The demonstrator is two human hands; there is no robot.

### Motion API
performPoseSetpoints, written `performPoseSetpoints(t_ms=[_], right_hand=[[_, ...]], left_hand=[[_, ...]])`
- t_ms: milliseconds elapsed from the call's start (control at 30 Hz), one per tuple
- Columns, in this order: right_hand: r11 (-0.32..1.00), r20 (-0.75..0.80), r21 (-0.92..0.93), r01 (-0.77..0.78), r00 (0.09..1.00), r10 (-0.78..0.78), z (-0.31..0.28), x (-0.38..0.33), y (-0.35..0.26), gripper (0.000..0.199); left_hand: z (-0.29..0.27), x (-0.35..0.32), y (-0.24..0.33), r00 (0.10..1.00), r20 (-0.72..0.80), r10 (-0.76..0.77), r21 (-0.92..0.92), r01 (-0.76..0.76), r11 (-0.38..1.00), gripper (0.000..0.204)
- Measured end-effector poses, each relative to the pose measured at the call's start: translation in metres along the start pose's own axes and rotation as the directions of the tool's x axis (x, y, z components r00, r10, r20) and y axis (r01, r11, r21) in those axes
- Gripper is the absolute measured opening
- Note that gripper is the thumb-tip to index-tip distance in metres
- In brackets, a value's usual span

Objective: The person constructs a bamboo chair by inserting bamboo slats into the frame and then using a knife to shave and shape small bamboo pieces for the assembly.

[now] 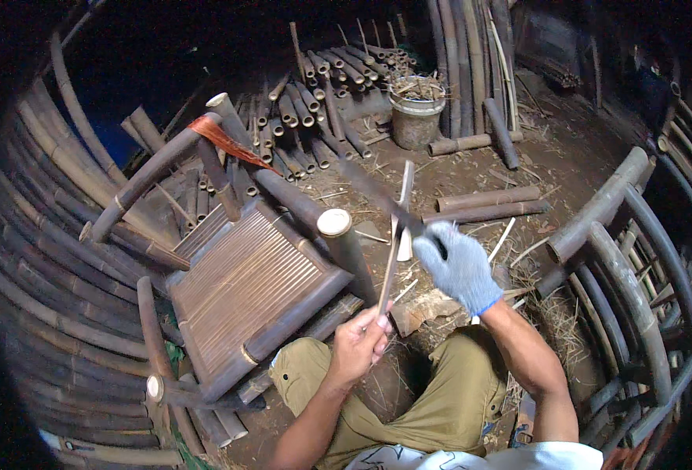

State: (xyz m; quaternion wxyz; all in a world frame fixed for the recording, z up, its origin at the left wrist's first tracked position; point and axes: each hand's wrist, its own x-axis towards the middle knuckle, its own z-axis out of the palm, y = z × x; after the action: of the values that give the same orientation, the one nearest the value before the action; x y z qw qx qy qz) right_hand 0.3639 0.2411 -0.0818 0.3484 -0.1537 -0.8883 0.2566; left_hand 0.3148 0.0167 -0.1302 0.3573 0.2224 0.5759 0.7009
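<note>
Bamboo is filling the place; a wall of dark curved poles (44,258) is sweeping round the left rim, and more bent poles (635,258) are curving down the right side; a bamboo chair frame (244,290) with a slatted panel is lying tilted on the dirt floor (565,168) just left of centre, a strip of reddish cloth (224,141) hanging over its upper rail; beyond it a pile of short cut tubes (322,102) is lying against the far side, with a grey bucket (415,117) of scraps standing beside them and two loose brown poles (483,205) lying flat to the right; the person is sitting low, olive trousers (440,399) showing at the lower edge; a thick upright post (344,243) with a pale cut end is standing just left of the hands.

The right hand (459,266), in a grey knitted glove, is clenching the handle of a dark long blade (377,196), which is slanting up and to the left; the blade is crossing a thin pale bamboo strip (395,251) near its upper part; the left hand (359,345), bare, is gripping the lower end of that strip, holding it nearly upright between the knees and in front of the post; pale shavings (432,301) are lying on the floor just under the hands.
</note>
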Motion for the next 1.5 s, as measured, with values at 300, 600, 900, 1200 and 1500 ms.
performPoseSetpoints(t_ms=[300,600,900,1200,1500], right_hand=[[0.967,0.262,-0.179,0.182,0.956,-0.131,0.005,-0.024,-0.018,0.047],[0.94,0.052,-0.338,-0.04,0.997,0.061,-0.012,0.016,0.03,0.058],[0.952,0.114,-0.307,0.003,0.993,0.033,-0.013,0.009,0.049,0.055],[0.991,0.195,-0.074,0.113,0.976,-0.097,-0.022,-0.029,-0.01,0.044],[0.971,0.028,-0.235,0.049,0.999,-0.043,-0.02,-0.016,0.013,0.043]], left_hand=[[0.004,0.011,-0.001,0.899,-0.185,0.397,0.491,-0.266,0.83,0.032],[0.005,-0.03,-0.025,0.955,-0.167,0.245,0.477,-0.139,0.868,0.034],[-0.002,-0.035,-0.032,0.95,-0.159,0.27,0.518,-0.153,0.841,0.033],[0.023,0.008,0.015,0.983,-0.146,0.109,0.013,-0.108,0.994,0.029],[0.048,-0.006,0.004,0.986,-0.09,0.142,0.047,-0.138,0.989,0.049]])
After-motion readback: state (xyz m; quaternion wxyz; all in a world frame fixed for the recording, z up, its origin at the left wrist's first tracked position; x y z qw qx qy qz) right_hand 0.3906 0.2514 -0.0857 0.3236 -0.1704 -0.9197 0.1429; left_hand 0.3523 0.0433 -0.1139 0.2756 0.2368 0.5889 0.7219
